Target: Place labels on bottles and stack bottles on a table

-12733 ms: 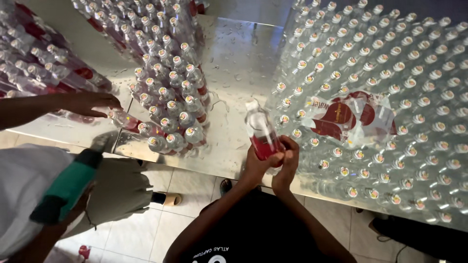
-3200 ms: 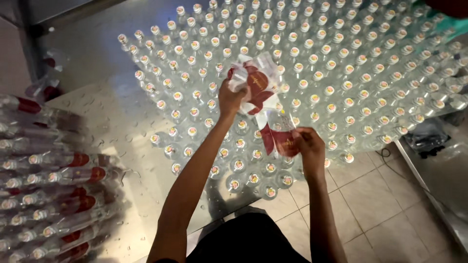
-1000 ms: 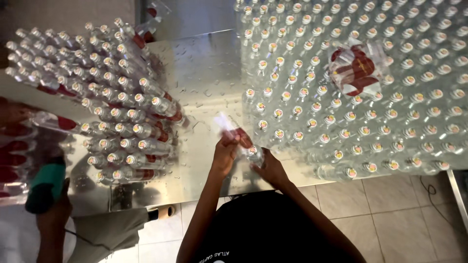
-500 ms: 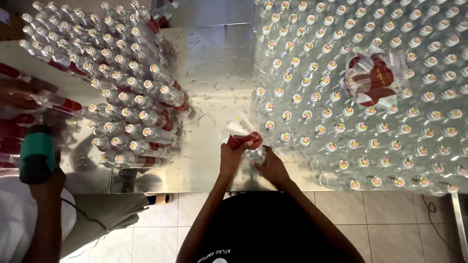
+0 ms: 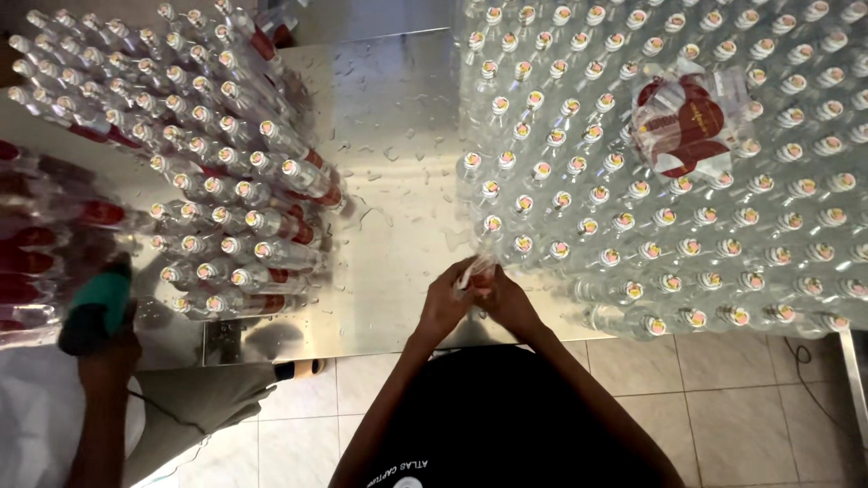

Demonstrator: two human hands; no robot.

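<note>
Holding one clear bottle (image 5: 476, 271) w/ both hands: left hand (image 5: 445, 305) & right hand (image 5: 508, 303) closed round it. Risk: wet worktop (image 5: 398, 136), packed bottles (image 5: 633, 217) close by; slip could topple neighbours.

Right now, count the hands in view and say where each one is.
3. The left hand and right hand meet on one bottle at the table's front edge; another person's hand grips a green tool at far left. Others may be hidden.
</note>
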